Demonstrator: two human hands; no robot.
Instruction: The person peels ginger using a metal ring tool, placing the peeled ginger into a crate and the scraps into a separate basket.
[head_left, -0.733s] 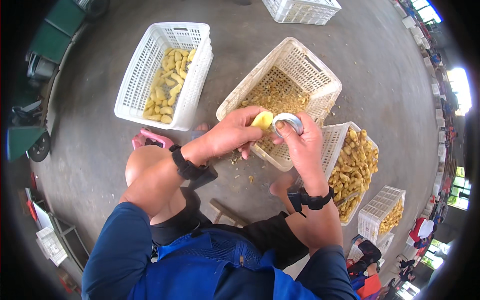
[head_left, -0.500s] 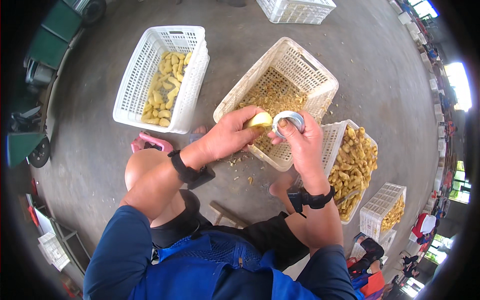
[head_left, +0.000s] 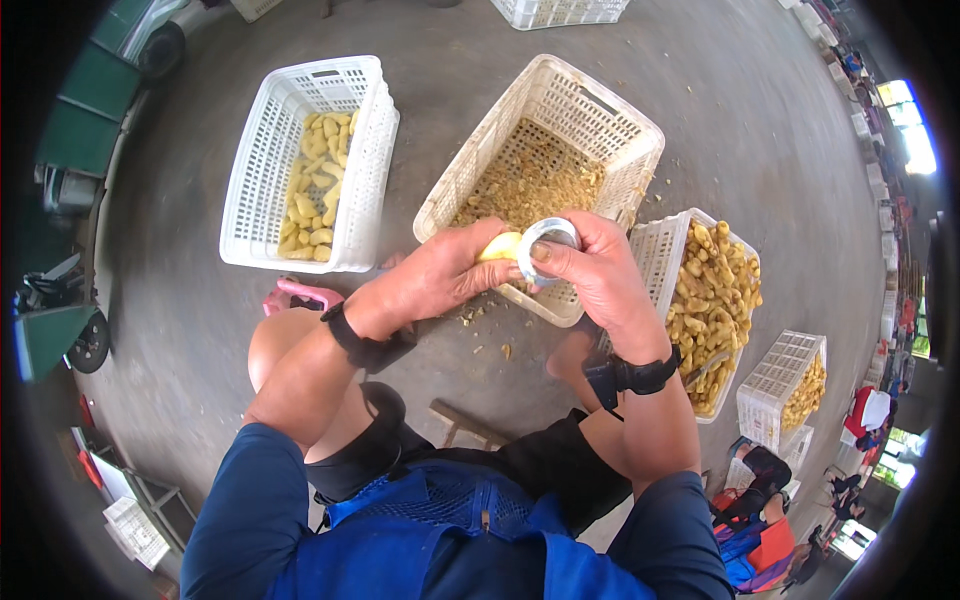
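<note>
My left hand (head_left: 445, 268) is closed round a pale yellow piece of peeled ginger (head_left: 500, 247), part of it hidden by the fingers. In my right hand (head_left: 600, 265) is a silvery metal ring-shaped scraper (head_left: 549, 232), its edge right against the ginger. Both hands are over the near end of a stained white plastic crate (head_left: 440, 205), which has brown and yellow peelings (head_left: 530, 185) in its bottom. At right, unpeeled ginger (head_left: 712, 290) fills another crate.
Peeled ginger (head_left: 318, 185) lies in a white crate (head_left: 235, 215) at the left. A smaller crate of ginger (head_left: 770, 385) stands at the far right, with a seated person (head_left: 765, 490) near it. Scraps litter the floor. A pink shoe (head_left: 305, 295) is by my left knee.
The metal scraper has come over the ginger, covering more of it, and my two hands are closer together. The whole view has shifted slightly.
</note>
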